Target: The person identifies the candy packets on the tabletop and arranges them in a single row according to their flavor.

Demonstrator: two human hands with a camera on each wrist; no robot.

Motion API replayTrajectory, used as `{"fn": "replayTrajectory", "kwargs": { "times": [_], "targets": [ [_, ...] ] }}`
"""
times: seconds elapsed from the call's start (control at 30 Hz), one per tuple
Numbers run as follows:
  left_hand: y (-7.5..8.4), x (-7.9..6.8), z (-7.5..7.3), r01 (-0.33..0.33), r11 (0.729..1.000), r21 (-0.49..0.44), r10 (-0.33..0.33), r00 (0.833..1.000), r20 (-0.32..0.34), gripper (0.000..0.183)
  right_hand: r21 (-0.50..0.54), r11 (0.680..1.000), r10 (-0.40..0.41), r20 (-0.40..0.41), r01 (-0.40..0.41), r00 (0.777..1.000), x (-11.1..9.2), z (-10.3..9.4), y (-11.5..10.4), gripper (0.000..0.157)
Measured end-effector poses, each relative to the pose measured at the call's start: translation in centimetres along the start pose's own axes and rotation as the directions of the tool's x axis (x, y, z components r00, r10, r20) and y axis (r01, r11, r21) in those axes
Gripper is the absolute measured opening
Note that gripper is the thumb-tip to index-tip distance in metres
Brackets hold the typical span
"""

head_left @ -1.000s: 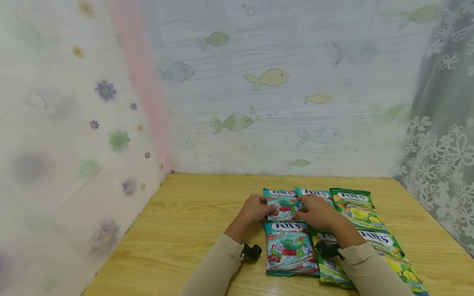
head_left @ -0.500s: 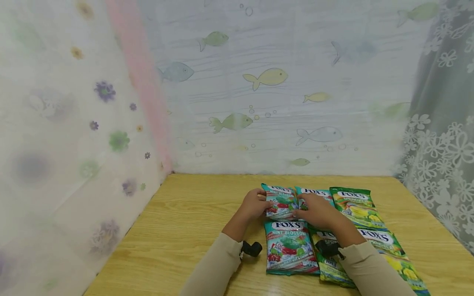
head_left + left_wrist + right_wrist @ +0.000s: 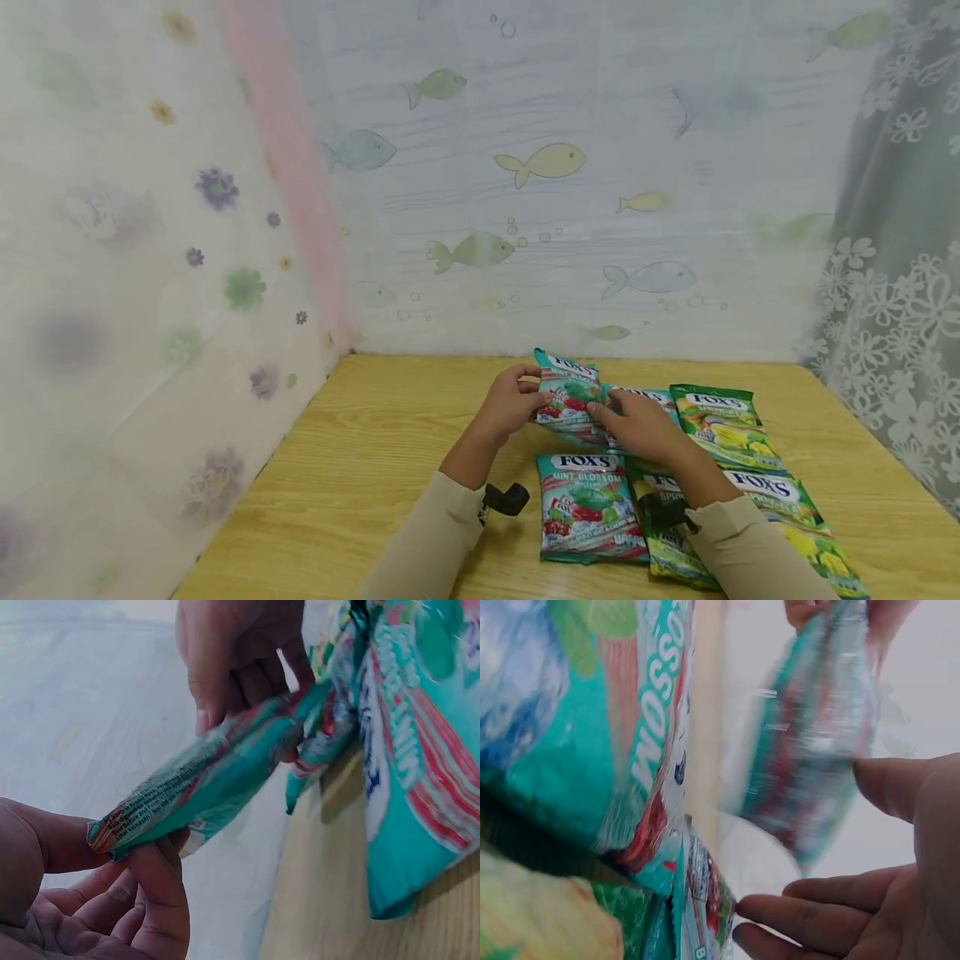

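My left grip [image 3: 510, 404] pinches the packet [image 3: 210, 776]; only the left-wrist view shows its fine print [image 3: 142, 804]. My right grip [image 3: 900, 907] has fingers loosely extended, thumb touching it.

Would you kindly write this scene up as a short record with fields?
Left hand: pinches the raised Fox's Mint Blossom bag by its left edge
Right hand: thumb at that bag's right edge
Other Mint Blossom bags: two, one partly hidden behind the right hand
Green-and-yellow Fox's bags: three, to the right
Surface: wood-grain table
Backdrop: fish-print wall covering
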State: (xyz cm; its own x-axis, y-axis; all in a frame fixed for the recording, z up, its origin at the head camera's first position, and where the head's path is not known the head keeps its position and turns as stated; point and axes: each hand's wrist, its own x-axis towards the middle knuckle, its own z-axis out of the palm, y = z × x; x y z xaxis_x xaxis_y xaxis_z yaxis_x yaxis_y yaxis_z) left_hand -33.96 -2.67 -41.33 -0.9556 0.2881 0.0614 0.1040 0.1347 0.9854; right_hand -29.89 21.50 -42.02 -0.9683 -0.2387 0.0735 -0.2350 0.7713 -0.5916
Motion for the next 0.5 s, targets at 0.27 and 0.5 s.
{"fn": "replayTrajectory", "kwargs": {
  "times": [0.27,0.5],
  "targets": [
    [1.7,-0.6,-0.5,-0.041,0.999,-0.032,0.041,0.999,0.01,0.042,0.17,0.985,0.02,-0.071,-0.007,0.997,0.3,-0.3,-0.9,0.059],
    [1.4,-0.8,-0.8,-0.042,0.999,0.008,0.042,0.999,0.01,0.036,0.297,0.953,0.079,-0.075,-0.053,0.994,-0.2,-0.4,-1.1,0.067]
  ]
}}
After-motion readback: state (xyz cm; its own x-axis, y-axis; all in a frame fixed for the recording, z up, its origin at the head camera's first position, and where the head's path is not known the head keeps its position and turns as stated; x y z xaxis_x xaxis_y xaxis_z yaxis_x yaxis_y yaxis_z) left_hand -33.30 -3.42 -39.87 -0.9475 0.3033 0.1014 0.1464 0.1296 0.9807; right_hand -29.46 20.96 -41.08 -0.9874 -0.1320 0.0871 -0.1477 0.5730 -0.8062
